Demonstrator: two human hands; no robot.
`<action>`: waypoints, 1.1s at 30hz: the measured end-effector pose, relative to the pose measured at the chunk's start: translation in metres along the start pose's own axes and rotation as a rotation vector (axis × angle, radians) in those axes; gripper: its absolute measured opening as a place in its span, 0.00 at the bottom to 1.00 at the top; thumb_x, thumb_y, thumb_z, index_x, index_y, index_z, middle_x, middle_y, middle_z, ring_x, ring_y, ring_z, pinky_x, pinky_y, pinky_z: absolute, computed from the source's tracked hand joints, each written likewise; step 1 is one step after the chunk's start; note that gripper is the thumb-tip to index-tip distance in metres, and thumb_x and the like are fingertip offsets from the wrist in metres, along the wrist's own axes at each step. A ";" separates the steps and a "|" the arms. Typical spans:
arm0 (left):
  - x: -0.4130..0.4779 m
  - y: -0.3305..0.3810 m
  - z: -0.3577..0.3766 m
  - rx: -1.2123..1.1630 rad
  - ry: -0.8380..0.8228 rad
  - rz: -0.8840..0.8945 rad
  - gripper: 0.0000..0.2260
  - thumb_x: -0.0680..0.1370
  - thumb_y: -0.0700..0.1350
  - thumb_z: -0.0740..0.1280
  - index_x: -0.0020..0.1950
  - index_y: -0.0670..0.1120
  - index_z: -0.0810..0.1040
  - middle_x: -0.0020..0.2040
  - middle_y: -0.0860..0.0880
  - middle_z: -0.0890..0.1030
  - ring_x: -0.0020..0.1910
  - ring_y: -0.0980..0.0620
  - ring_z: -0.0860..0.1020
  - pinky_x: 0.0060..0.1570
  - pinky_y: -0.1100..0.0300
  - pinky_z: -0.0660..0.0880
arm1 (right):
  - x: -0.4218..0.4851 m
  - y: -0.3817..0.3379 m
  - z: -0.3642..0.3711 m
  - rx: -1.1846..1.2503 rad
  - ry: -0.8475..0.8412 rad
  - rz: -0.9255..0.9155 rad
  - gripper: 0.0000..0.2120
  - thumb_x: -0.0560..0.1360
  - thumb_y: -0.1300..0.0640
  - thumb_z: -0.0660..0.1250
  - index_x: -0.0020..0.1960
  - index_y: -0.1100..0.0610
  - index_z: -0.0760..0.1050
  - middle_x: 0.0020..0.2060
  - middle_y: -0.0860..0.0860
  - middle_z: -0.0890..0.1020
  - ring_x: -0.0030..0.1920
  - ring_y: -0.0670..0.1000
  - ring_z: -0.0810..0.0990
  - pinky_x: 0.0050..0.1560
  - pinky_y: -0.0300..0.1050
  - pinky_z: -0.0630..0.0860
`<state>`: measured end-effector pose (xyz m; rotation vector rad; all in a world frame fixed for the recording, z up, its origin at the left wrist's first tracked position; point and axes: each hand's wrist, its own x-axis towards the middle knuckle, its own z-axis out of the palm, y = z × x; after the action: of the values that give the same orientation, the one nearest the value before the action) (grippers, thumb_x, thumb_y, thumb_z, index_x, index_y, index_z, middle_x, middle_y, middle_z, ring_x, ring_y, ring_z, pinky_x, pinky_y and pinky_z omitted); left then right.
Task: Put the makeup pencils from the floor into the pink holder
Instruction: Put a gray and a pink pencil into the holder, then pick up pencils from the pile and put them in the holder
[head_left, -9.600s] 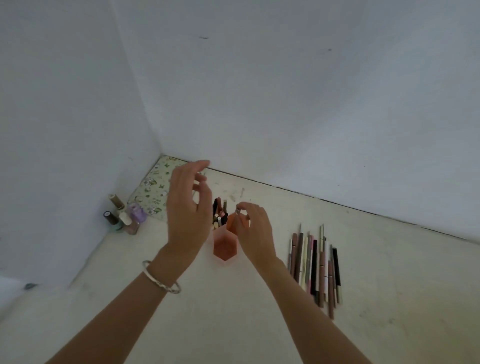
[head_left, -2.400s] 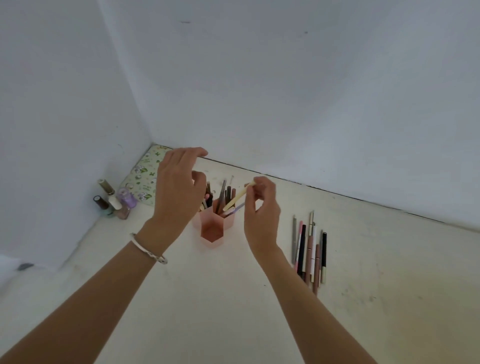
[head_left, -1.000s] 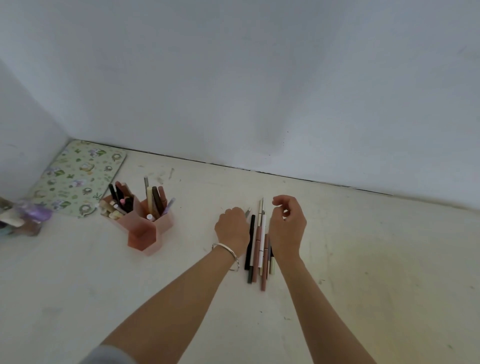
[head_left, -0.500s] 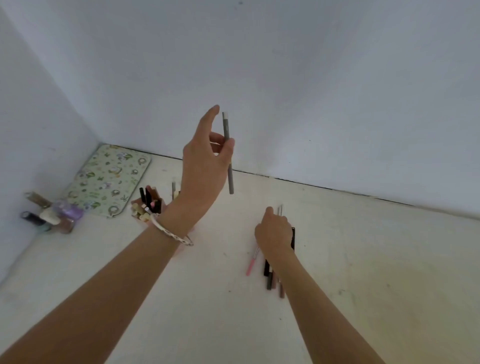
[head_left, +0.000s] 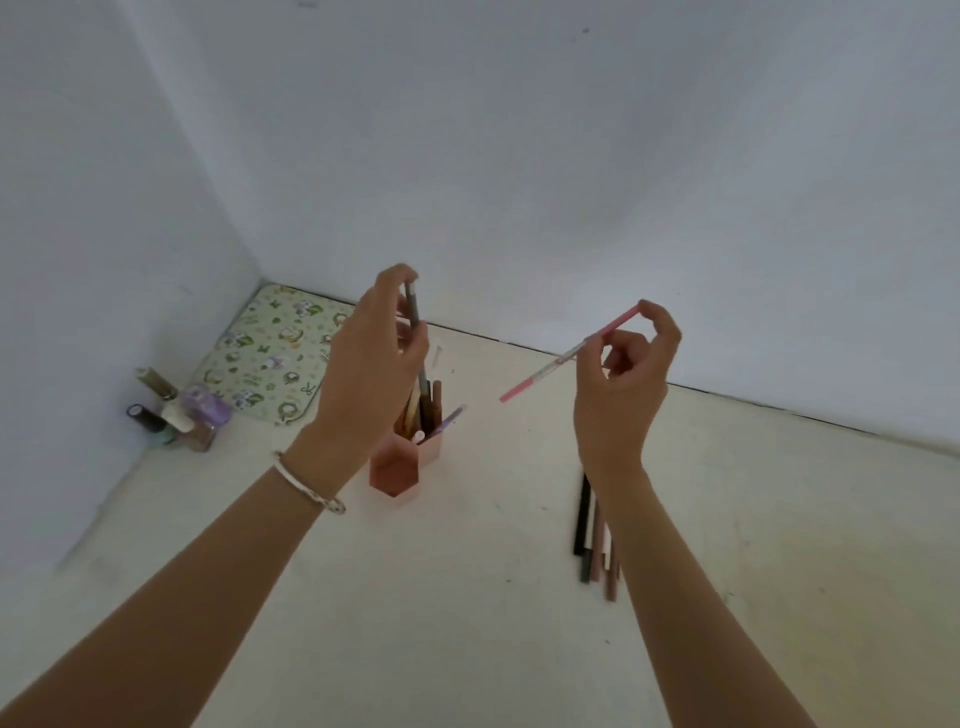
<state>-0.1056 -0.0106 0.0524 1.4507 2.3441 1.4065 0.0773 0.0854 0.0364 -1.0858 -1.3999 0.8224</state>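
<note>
The pink holder (head_left: 396, 468) stands on the floor, centre left, with several pencils upright in it. Directly above it my left hand (head_left: 366, 374) pinches a grey pencil (head_left: 414, 317) that hangs nearly vertical, its lower end among the pencils in the holder. To the right, my right hand (head_left: 623, 384) is raised and pinches a pink pencil (head_left: 561, 358) by its upper end; the pencil slants down to the left toward the holder. A few dark and brown pencils (head_left: 592, 540) lie side by side on the floor, partly hidden by my right forearm.
A green patterned mat (head_left: 270, 353) lies in the corner behind the holder. Small bottles (head_left: 176, 415) stand against the left wall. White walls close the scene at the back and on the left. The floor is pale and scuffed.
My left hand has carried the grey pencil down over the holder. My right hand has lifted a pink pencil off the floor pile and raised it.
</note>
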 end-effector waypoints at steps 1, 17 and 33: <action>-0.006 -0.006 0.002 0.056 -0.043 0.017 0.17 0.78 0.40 0.67 0.62 0.52 0.67 0.47 0.52 0.77 0.39 0.55 0.81 0.39 0.61 0.80 | -0.002 -0.006 0.003 0.038 0.027 -0.020 0.20 0.74 0.60 0.66 0.62 0.45 0.66 0.34 0.43 0.76 0.35 0.45 0.70 0.41 0.29 0.68; -0.011 0.002 -0.028 0.148 0.178 0.151 0.11 0.76 0.37 0.63 0.56 0.42 0.80 0.53 0.47 0.80 0.56 0.47 0.75 0.60 0.53 0.72 | -0.084 0.020 0.055 -0.347 -0.391 -0.467 0.12 0.74 0.62 0.67 0.57 0.57 0.79 0.53 0.53 0.80 0.54 0.52 0.76 0.55 0.51 0.74; -0.089 0.059 0.183 0.115 -0.715 -0.427 0.10 0.79 0.44 0.61 0.58 0.43 0.75 0.55 0.46 0.80 0.51 0.47 0.79 0.48 0.57 0.75 | 0.006 0.043 -0.091 -0.228 0.081 0.035 0.18 0.70 0.68 0.58 0.52 0.49 0.75 0.44 0.45 0.79 0.39 0.42 0.72 0.42 0.29 0.67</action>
<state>0.0690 0.0547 -0.0480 1.1128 2.0844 0.5304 0.1737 0.0961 0.0100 -1.3069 -1.4343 0.6461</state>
